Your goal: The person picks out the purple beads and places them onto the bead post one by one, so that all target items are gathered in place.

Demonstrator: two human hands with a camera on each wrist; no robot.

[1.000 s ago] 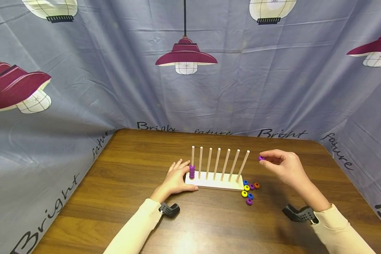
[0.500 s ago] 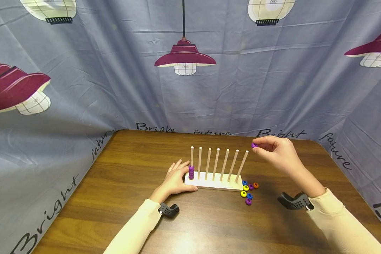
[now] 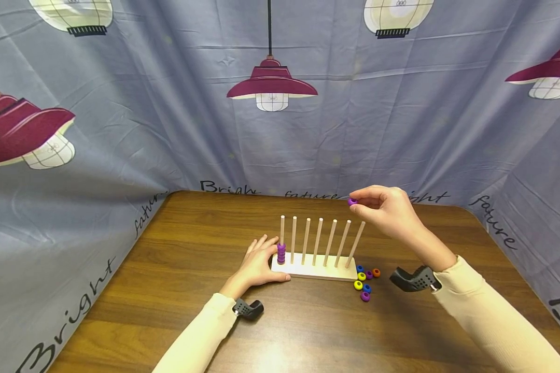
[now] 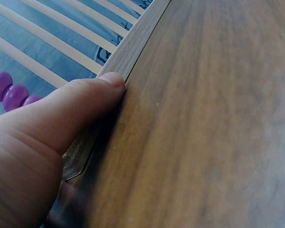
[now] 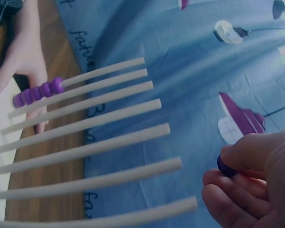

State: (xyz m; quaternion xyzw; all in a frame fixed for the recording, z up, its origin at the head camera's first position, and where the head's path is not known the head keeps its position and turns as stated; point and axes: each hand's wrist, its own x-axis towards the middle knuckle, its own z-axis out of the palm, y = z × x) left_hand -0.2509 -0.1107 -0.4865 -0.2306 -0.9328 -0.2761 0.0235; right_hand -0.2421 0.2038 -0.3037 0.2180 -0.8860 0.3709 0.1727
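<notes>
My left hand [image 3: 255, 265] grips the left end of a wooden peg stand [image 3: 324, 271], thumb along its front edge and fingers spread behind. In the left wrist view, the thumb [image 4: 92, 90] presses against the side of the base. Several upright pegs rise from it, and a stack of purple beads [image 3: 281, 254] sits low on the leftmost one. Up above the rightmost pegs, my right hand [image 3: 386, 211] pinches a single purple bead [image 3: 352, 201] between thumb and fingertips. The right wrist view shows that bead [image 5: 224, 166], dark and partly hidden by the fingers, beyond the peg tips.
Loose beads lie on the wooden table [image 3: 308, 326] by the stand's right end: yellow [image 3: 358, 285], blue [image 3: 366, 288], purple [image 3: 365, 296] and orange [image 3: 376, 272] among them. A grey-blue curtain [image 3: 336, 145] printed with lamps hangs behind the table.
My right hand has moved left and upward with the purple bead, from right of the stand to above its rightmost pegs. The left hand stays on the stand.
</notes>
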